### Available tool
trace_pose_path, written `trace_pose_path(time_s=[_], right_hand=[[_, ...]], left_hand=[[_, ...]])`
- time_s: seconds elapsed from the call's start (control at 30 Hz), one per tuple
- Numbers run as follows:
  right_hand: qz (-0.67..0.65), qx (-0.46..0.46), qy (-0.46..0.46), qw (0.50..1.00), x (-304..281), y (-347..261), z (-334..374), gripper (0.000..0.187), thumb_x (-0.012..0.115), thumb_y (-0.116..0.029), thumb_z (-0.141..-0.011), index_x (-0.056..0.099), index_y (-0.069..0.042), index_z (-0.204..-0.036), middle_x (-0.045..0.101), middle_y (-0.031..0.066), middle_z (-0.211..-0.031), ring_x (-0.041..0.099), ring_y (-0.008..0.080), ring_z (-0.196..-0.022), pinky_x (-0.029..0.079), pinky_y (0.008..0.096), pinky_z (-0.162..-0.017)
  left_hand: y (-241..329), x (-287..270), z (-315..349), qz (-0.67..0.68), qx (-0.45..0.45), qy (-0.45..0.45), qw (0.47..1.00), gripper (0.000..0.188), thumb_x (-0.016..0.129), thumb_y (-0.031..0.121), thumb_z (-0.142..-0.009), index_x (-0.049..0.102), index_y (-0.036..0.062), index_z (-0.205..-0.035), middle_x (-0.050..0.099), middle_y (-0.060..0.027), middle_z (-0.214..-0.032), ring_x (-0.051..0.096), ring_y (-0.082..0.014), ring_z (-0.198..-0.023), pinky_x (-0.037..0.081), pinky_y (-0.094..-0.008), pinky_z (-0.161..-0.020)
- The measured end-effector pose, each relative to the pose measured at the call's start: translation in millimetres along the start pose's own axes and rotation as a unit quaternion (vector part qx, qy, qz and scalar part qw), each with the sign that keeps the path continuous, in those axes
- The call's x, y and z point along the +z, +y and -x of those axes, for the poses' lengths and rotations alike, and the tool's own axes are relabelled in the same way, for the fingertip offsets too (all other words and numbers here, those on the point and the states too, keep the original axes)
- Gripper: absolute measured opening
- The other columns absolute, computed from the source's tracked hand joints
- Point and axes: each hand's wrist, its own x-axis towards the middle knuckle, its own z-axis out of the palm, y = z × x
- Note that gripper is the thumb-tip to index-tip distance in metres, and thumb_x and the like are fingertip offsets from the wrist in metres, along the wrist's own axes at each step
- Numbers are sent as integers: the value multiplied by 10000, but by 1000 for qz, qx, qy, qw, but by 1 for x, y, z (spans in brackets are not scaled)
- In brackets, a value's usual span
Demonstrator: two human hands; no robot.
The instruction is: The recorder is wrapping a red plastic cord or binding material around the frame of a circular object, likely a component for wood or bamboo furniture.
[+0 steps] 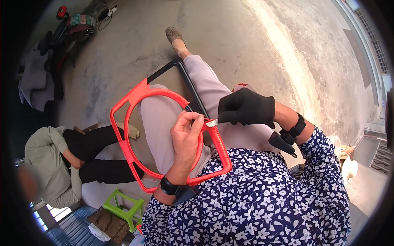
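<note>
Red winding (205,126) on a frame (221,148) is pinched between thumb and forefinger of the bare left hand (185,139); a short silvery blade (212,123) is gripped in the closed, black-gloved right hand (248,107), its tip set close by the left fingertips. The frame is borne across the lap (158,112), near edge by the floral blouse (254,197), bare black corner jutting past the lap's far edge. A round-cornered outline with an inner ring is formed, mostly covered in glossy, finely ridged red, smooth where left black.
</note>
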Motion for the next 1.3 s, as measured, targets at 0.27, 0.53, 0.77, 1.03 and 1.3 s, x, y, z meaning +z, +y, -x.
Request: trace_pose_path(time_s=[0.27,0.53,0.77,1.03,1.3], right_hand=[[65,-98,26,993,6,8,-21,189,666,-248,-839,640,-61,-832,601,31,-644,561,101,-579,460,275,-543],[-30,-37,10,999,5,-5,-20,175,716,-212,-810,631,-89,-901,594,4,-639,549,70,-548,433,235,-492],[-60,-95,235,965,-29,51,-32,220,701,-176,-836,629,-53,-1002,603,0,-717,534,60,-632,438,235,-560],[-178,-55,535,824,-75,142,-49,191,660,-225,-883,652,-72,-997,615,13,-689,545,74,-583,423,241,-502],[-67,-54,596,798,-119,197,-63,247,665,-315,-870,657,-97,-986,662,38,-765,603,133,-672,479,285,-624]], left_hand=[[6,8,2,4,22,4,1000,36,636,-7,-880,603,-20,-881,501,-30,-962,541,-93,-892,462,-230,-781],[6,7,4,6,19,-26,999,31,654,-18,-865,627,-29,-876,452,-24,-1033,555,-89,-860,469,-224,-793],[5,3,6,20,2,-58,998,52,675,-14,-843,639,-14,-880,460,-54,-1158,554,-97,-908,454,-237,-835],[8,-7,14,135,-65,107,983,85,517,92,-938,532,14,-910,561,-142,-1208,575,-195,-1057,507,-373,-840],[18,-12,18,153,-118,87,977,340,537,240,-957,525,0,-1198,645,-94,-1008,624,-140,-766,499,-276,-528]])
